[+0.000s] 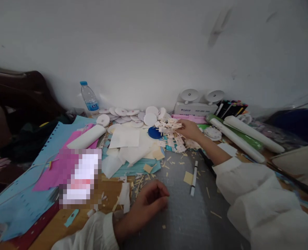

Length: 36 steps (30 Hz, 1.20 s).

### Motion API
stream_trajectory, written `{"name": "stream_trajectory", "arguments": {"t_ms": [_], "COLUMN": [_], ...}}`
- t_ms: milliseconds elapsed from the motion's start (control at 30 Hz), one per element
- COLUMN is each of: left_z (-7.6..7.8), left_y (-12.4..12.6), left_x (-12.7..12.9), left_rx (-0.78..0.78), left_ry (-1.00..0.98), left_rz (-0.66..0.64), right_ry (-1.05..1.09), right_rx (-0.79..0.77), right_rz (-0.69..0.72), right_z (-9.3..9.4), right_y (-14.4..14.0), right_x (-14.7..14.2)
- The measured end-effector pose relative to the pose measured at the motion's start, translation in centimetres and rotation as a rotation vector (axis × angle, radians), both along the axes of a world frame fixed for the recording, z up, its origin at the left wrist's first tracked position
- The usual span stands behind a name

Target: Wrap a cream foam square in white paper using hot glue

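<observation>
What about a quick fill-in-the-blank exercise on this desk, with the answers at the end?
1. The right hand is at a pile of small pale cut-outs, next to a round disc coloured ____.
2. On the grey surface, the white pen lies, as the picture shows it, to the ____ of the left hand.
3. The plastic bottle with the blue cap stands close to the ____ behind the desk.

Missing words: blue; right; wall.
</observation>
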<state>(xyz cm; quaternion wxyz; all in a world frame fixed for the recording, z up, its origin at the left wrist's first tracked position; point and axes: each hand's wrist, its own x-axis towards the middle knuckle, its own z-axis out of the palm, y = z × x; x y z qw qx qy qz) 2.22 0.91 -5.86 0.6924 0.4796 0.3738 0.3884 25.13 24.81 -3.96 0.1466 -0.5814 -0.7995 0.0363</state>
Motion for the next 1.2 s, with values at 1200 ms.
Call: {"name": "stream_trajectory", "arguments": {"t_ms": [1200], "left_z": [-0.2], "left_y": [0.1], "left_x": [-0.1], "left_rx": [0.116], "left_ry": [0.024], "left_rz": [0.088], "right_ry": [-0.322], "right_rx": [-0.12], "right_rz": [0.084], "right_z": [1.2], "right_y": [-11.9], "right_x": [2.4]}}
